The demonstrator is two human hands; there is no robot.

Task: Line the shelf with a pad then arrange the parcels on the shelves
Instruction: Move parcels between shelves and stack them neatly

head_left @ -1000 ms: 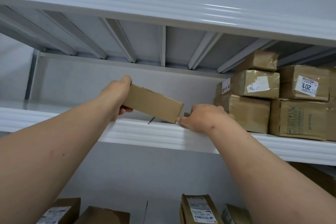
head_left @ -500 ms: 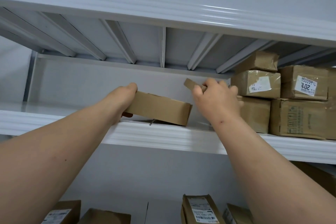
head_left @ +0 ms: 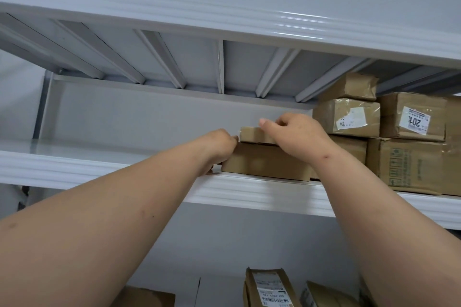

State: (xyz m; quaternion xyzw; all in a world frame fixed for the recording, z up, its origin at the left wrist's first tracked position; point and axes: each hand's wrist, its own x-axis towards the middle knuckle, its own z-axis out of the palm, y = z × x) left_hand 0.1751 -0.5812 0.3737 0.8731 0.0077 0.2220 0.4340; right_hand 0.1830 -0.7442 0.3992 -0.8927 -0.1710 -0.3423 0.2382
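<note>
A flat brown cardboard parcel (head_left: 264, 161) lies on the white shelf (head_left: 249, 192), next to the stack of parcels on its right. My left hand (head_left: 220, 143) grips its left end. A smaller brown parcel (head_left: 252, 134) sits on top of it, and my right hand (head_left: 296, 132) holds that one from above, with the thumb on its top edge. No pad can be made out on the shelf from this low angle.
Stacked taped parcels (head_left: 359, 117) with white labels (head_left: 414, 121) fill the shelf's right end. The left part of the shelf (head_left: 74, 149) is bare. Another shelf (head_left: 224, 22) sits close overhead. More parcels (head_left: 270, 289) stand on the level below.
My left hand slid the flat parcel right against the stack and set it down. My right hand lifted the small parcel and brought it onto the flat one.
</note>
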